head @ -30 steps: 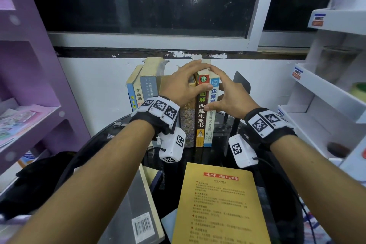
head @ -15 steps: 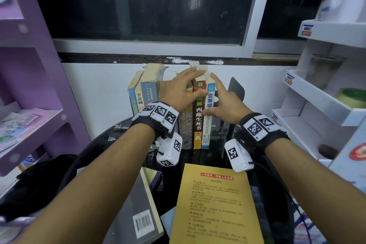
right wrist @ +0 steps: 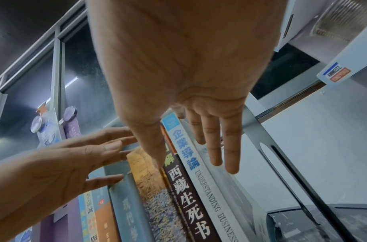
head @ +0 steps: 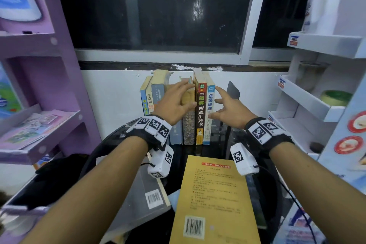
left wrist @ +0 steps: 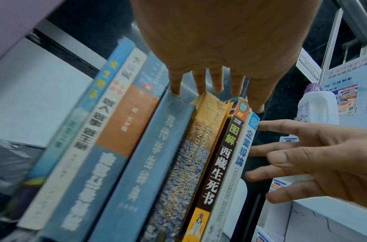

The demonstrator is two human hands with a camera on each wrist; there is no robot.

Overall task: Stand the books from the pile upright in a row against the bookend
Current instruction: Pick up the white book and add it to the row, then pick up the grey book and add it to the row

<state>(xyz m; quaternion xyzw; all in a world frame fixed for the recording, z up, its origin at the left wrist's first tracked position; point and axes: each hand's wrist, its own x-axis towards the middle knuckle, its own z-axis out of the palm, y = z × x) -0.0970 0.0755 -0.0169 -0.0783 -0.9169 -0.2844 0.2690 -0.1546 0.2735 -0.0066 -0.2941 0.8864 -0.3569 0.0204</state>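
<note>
Right, near end first: yellow book (head: 214,198) lies flat, back cover up, at the front of the desk (head: 200,149), with a grey book (head: 147,194) flat just left of it. So the pile isn't done; I read this as squaring up the row before the next pick.

Left hand (head: 175,103) has straight fingers laid over the top of the grey-blue book (left wrist: 149,157) and the tan paperback (left wrist: 191,155), thumb on the spines, gripping nothing. Right hand (head: 230,112) is spread and holding nothing, fingers beside the cover of the white-blue book (head: 209,113), the last in the row; I can't tell if they touch it.

Row of books (head: 178,109) stands upright at the back of the desk. Black bookend (head: 233,93) sits right of it with a visible gap, so I'd slide the row right until it seats, left hand steadying the tops against a domino fall.

Versus half a second ago: right hand has opened wider and come off the spines; left has barely shifted.
</note>
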